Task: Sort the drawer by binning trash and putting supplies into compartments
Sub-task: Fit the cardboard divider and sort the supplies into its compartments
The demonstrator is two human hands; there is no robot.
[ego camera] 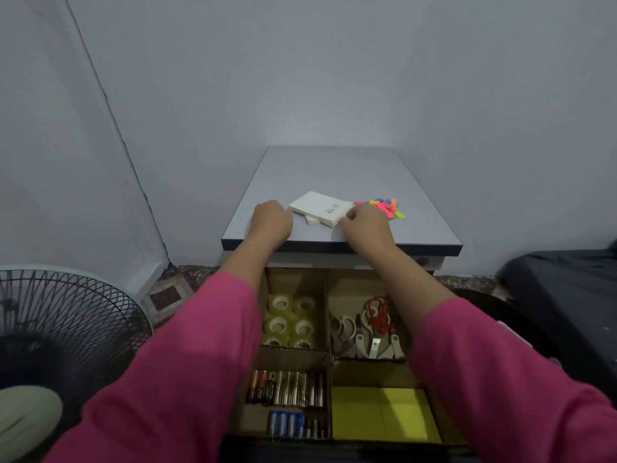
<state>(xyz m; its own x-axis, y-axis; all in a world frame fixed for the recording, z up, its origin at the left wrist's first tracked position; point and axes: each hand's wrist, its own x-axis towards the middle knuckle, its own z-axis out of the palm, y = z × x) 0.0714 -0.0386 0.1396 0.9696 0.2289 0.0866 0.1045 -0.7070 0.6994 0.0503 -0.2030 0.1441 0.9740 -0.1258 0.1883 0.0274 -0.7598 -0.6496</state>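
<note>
White notepads (319, 208) stacked askew on grey tabletop (417, 225), near front edge; left hand (271, 220) at stack's left side, fingers curled, grip unclear; right hand (365, 225) pinching stack's right corner. Neon sticky tabs (387, 207) just beyond right hand. Open drawer (329, 315) below: tape rolls (291, 320), scissors (365, 332), batteries (287, 389), yellow notes (384, 414), each in own compartment

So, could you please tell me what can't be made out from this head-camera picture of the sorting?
- Print on the white pads: too small and blurred.
- Left hand fingertips at the pads' edge: curled out of sight, so the grip is unclear.
- Right hand: covers the pads' near corner and part of the neon flags.
- Drawer outer compartments: partly hidden by the pink sleeves.
</note>
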